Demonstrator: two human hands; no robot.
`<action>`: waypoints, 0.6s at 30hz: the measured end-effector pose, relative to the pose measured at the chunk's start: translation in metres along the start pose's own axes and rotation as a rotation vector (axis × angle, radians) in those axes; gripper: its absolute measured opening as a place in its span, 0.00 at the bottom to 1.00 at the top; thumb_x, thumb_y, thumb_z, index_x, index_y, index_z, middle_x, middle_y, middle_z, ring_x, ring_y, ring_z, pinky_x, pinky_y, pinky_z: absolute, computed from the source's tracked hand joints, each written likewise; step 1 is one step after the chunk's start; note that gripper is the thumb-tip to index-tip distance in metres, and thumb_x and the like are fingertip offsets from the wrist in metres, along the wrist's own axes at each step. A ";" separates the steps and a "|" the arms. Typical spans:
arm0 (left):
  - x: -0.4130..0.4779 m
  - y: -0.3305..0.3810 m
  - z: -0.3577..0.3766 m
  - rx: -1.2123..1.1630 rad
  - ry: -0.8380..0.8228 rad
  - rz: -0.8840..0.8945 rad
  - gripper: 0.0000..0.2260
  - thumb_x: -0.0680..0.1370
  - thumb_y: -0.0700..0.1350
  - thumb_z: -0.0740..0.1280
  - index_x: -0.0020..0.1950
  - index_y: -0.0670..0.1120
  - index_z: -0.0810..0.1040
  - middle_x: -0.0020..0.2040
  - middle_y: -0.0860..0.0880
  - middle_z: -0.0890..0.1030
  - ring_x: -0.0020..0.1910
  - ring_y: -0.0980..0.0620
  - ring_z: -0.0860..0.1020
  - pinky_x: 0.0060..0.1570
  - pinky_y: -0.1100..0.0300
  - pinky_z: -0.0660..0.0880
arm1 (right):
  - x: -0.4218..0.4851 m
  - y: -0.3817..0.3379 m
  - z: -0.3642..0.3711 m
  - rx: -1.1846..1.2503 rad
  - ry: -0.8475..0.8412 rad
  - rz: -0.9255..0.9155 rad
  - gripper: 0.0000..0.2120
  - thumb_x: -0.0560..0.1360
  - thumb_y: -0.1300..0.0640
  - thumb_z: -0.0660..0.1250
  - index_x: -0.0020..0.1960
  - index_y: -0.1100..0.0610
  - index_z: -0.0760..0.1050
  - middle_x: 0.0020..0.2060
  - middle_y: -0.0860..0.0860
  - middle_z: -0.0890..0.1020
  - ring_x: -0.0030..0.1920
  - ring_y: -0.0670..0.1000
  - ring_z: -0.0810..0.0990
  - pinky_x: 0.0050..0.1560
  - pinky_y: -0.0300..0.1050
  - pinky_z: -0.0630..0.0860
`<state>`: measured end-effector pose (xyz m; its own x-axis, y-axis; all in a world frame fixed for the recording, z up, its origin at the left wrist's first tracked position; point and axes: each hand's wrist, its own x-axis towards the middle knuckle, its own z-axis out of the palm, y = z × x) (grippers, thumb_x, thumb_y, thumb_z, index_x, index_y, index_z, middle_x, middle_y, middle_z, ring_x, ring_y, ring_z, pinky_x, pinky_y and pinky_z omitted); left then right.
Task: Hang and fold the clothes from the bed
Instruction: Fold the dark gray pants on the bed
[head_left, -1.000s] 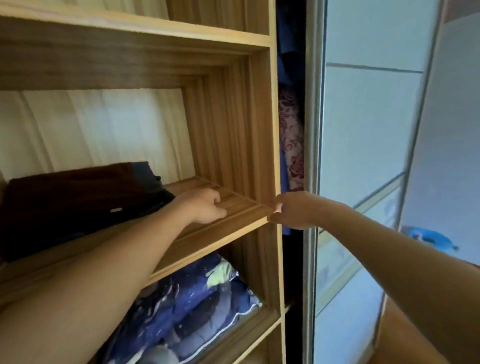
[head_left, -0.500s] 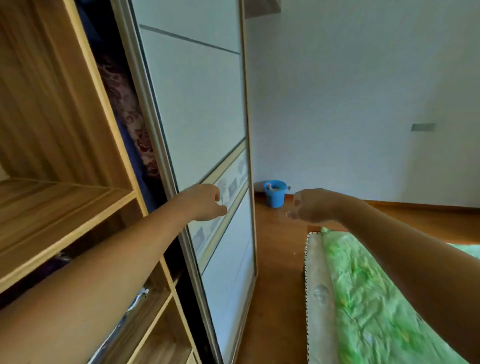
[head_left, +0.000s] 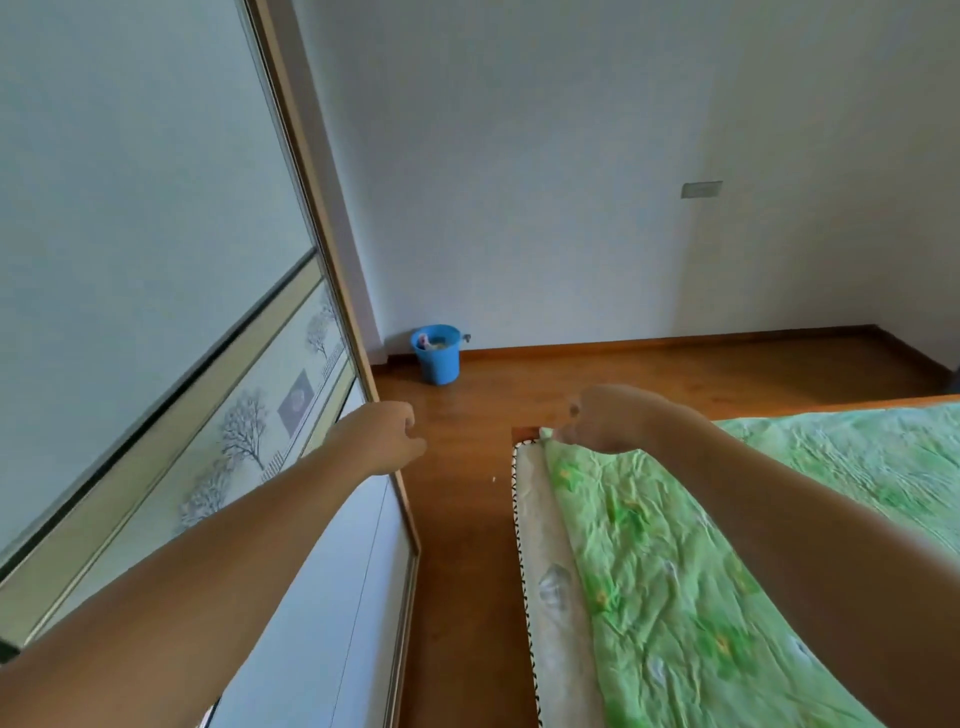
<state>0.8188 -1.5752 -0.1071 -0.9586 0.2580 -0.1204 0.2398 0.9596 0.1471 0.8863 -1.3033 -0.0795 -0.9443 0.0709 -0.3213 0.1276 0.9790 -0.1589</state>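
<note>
The bed (head_left: 540, 571) lies at the lower right, covered by a wrinkled green floral sheet (head_left: 701, 561). No loose clothes show on the part of the bed in view. My left hand (head_left: 387, 434) hovers in front of the wardrobe's sliding door (head_left: 156, 260), fingers loosely curled and holding nothing. My right hand (head_left: 605, 418) floats above the bed's near corner, fingers also loosely curled and empty. Both arms stretch forward from the bottom of the view.
A blue bucket (head_left: 437, 353) stands in the corner where the wardrobe meets the white wall. Brown wooden floor (head_left: 467, 519) runs between the wardrobe door and the bed. A wall socket (head_left: 701, 189) sits on the far wall.
My view has swung right, away from the wardrobe shelves toward the bed and floor. Both hands left the shelf edge and now hang free in the air.
</note>
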 end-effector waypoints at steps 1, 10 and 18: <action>0.022 0.000 0.002 0.002 -0.009 -0.001 0.16 0.77 0.56 0.66 0.61 0.51 0.76 0.55 0.51 0.80 0.52 0.50 0.77 0.53 0.54 0.76 | 0.020 0.005 -0.004 0.003 -0.007 0.005 0.27 0.82 0.42 0.61 0.74 0.58 0.70 0.71 0.56 0.74 0.68 0.58 0.74 0.62 0.49 0.70; 0.186 -0.015 -0.007 0.000 -0.057 -0.020 0.19 0.78 0.56 0.66 0.67 0.50 0.74 0.60 0.49 0.79 0.55 0.49 0.76 0.54 0.53 0.76 | 0.178 0.009 -0.040 -0.025 -0.054 0.016 0.25 0.79 0.42 0.62 0.72 0.52 0.72 0.69 0.54 0.76 0.66 0.58 0.75 0.64 0.56 0.75; 0.340 -0.018 0.000 0.076 0.000 0.100 0.09 0.79 0.54 0.64 0.52 0.50 0.77 0.45 0.50 0.79 0.44 0.51 0.77 0.43 0.53 0.78 | 0.309 0.014 -0.061 0.025 -0.042 0.143 0.26 0.77 0.43 0.63 0.72 0.52 0.72 0.65 0.52 0.79 0.60 0.56 0.78 0.60 0.54 0.78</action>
<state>0.4887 -1.5044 -0.1502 -0.9295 0.3525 -0.1089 0.3448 0.9350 0.0836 0.5782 -1.2559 -0.1242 -0.9027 0.2005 -0.3807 0.2675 0.9545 -0.1315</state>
